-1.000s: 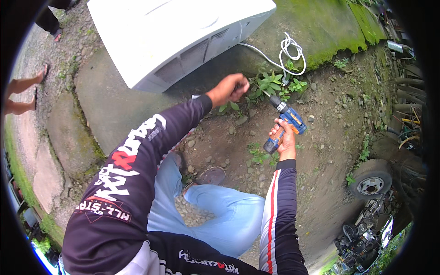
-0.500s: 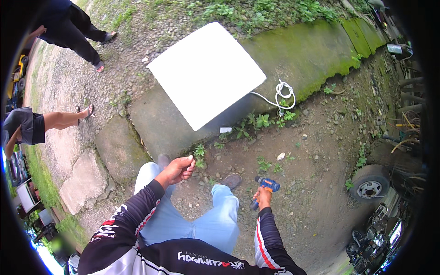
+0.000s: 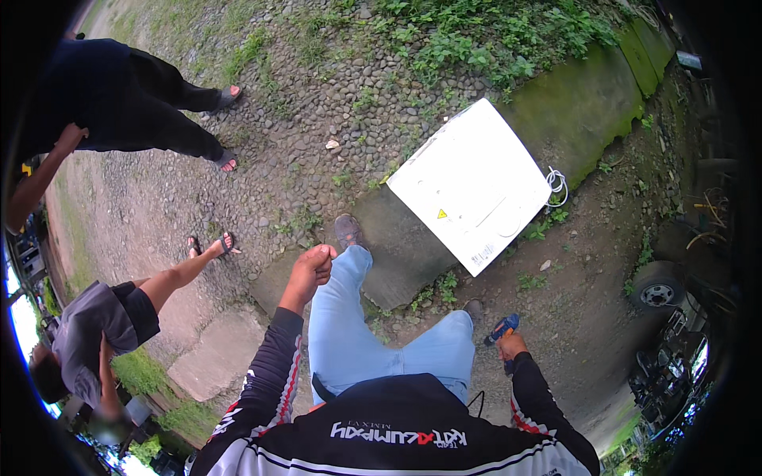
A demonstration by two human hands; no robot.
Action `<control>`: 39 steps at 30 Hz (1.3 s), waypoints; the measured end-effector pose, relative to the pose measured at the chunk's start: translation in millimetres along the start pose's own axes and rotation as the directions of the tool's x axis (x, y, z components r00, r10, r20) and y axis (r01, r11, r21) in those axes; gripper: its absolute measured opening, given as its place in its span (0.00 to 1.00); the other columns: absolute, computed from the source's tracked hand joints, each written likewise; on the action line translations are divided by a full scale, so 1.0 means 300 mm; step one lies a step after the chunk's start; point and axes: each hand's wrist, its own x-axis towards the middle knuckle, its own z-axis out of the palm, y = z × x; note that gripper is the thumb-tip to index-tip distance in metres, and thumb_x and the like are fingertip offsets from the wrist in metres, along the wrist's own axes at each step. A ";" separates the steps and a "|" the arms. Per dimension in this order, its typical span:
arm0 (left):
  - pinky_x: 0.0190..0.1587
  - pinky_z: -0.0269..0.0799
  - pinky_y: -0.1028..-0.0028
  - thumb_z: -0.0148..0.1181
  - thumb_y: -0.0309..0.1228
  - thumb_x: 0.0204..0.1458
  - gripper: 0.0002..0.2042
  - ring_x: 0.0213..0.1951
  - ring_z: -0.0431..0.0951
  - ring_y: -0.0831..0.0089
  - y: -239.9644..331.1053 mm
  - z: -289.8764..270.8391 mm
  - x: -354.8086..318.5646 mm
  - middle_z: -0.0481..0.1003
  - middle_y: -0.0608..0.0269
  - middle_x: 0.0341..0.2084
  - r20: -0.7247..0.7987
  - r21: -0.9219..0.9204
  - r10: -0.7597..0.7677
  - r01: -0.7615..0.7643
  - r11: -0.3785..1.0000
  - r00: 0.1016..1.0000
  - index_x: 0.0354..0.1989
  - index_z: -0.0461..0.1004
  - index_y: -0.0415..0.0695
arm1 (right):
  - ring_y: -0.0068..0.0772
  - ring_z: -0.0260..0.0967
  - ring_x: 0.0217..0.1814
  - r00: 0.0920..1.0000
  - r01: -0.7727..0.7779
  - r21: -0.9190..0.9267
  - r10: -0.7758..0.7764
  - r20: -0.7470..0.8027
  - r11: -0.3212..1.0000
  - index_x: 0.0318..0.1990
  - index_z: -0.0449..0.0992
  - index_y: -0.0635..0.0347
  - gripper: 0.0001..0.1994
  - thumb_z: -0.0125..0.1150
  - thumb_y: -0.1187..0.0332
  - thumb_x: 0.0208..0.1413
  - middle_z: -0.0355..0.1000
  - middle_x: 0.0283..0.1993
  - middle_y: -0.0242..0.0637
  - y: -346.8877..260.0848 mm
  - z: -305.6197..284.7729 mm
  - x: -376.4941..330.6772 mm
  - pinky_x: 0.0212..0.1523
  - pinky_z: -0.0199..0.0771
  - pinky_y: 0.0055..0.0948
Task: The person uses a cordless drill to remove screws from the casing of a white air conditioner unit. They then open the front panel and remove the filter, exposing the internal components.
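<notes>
left hand [image 3: 311, 270] is curled into a fist; right hand [image 3: 512, 345] grips a blue, dark-tipped, pistol-shaped drill [image 3: 503, 326].

The right grip [image 3: 513, 346] partly hides the drill [image 3: 502, 326]; the curled left grip [image 3: 310, 270] hides its own palm.

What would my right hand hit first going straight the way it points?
Beyond the drill your right hand holds, probably the near corner of the white appliance, though depth is unclear.
</notes>
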 end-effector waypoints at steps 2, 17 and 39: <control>0.20 0.44 0.79 0.50 0.41 0.75 0.14 0.18 0.48 0.87 0.283 -0.044 -0.056 0.53 0.81 0.18 -0.047 0.116 0.008 -0.003 0.993 0.999 0.43 0.73 0.45 | 0.37 0.72 0.19 0.993 0.008 0.075 -0.017 0.117 0.997 0.30 0.77 0.64 0.08 0.70 0.72 0.57 0.72 0.20 0.40 -0.162 0.079 -0.144 0.21 0.70 0.41; 0.21 0.44 0.79 0.49 0.42 0.76 0.15 0.17 0.48 0.87 1.597 0.648 0.610 0.54 0.83 0.18 0.267 0.559 -0.097 -0.072 0.826 0.959 0.44 0.75 0.45 | 0.36 0.79 0.26 0.910 0.248 -0.158 -0.174 0.377 0.956 0.26 0.83 0.66 0.09 0.72 0.68 0.45 0.80 0.26 0.42 -1.298 0.241 -0.738 0.28 0.75 0.37; 0.21 0.45 0.75 0.55 0.46 0.72 0.19 0.18 0.51 0.85 1.858 1.664 1.810 0.55 0.81 0.16 -0.012 0.940 -0.861 -0.288 -0.183 0.509 0.38 0.78 0.42 | 0.23 0.70 0.17 0.925 0.151 0.931 0.379 -0.014 -0.333 0.36 0.80 0.60 0.07 0.68 0.67 0.62 0.72 0.20 0.30 -2.460 0.262 -1.149 0.20 0.68 0.29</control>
